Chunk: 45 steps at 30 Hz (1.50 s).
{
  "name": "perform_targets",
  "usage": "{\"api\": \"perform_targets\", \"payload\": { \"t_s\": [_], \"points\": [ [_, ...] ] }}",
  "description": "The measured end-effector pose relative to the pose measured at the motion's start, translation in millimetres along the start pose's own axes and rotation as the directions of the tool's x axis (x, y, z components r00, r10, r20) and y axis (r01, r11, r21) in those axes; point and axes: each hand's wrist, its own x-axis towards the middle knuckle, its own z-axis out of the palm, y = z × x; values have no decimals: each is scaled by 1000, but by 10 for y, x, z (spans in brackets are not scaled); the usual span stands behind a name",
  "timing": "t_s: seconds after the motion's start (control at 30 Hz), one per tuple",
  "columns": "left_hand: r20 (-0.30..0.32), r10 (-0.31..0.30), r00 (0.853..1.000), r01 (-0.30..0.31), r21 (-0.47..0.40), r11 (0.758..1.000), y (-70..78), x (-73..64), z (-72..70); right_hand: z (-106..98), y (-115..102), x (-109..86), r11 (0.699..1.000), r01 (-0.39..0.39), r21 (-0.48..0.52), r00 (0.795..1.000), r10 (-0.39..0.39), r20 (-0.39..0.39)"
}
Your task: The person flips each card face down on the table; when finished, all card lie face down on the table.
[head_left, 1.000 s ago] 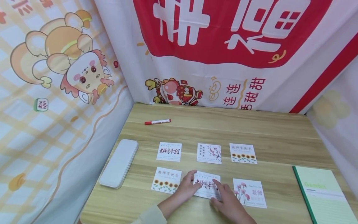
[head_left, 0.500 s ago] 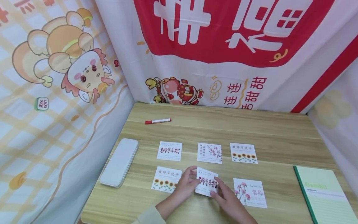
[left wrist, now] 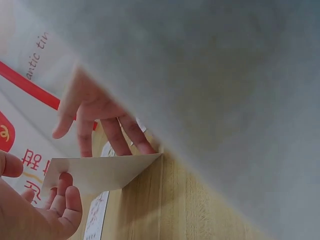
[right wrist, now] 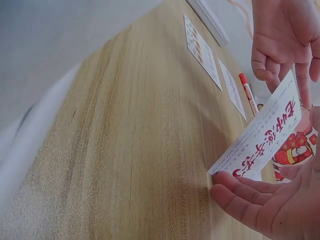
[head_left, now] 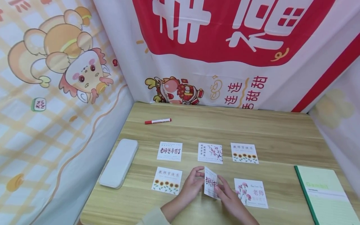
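Between both hands in the head view is a square greeting card [head_left: 210,183], tilted up on edge, its dark red lettering turned toward the head camera. My left hand [head_left: 192,184] holds the card's left side; its fingertips meet the blank back [left wrist: 105,172] in the left wrist view. On the other side, my right hand [head_left: 230,197] grips the edge, thumb over the printed face. The right wrist view shows right-hand fingers [right wrist: 240,192] at the card's lower corner. Nearby lie a sunflower card [head_left: 167,180] and a pink carnation card [head_left: 251,193].
Behind, a row holds a lettered card [head_left: 169,151], a blossom card [head_left: 210,153] and another sunflower card [head_left: 244,153]. A red-and-white marker [head_left: 158,121] lies farther back. On the left sits a white case [head_left: 119,163]; a green notebook [head_left: 326,193] lies right. Printed cloths hang around the table.
The card held between the hands went from lying nearly flat to standing steeply, turning so its printed face looks narrower. The left hand shifted slightly right with it; the other cards stayed put.
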Motion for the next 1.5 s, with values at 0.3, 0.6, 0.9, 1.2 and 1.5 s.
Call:
{"api": "perform_targets", "payload": {
  "t_s": [0.3, 0.6, 0.9, 1.2, 1.5],
  "points": [
    [56, 8, 998, -7, -8, 1000, 0, -8, 59, -57, -54, -14, 998, -10, 65, 999, 12, -35],
    [167, 17, 986, -22, 29, 999, -14, -10, 160, -174, -175, -17, 989, -25, 148, 993, 41, -110],
    [262, -70, 962, 31, 149, 988, -94, -3, 193, -281, -181, 20, 997, 10, 72, 979, 5, -205],
    [264, -197, 944, 137, 229, 964, -302, 189, 56, -366, -206, -6, 995, 86, -53, 953, -98, -286],
    [138, -107, 985, 88, 140, 986, -257, 212, -112, -456, -303, -66, 988, 76, 135, 954, -33, -297]
  ]
}}
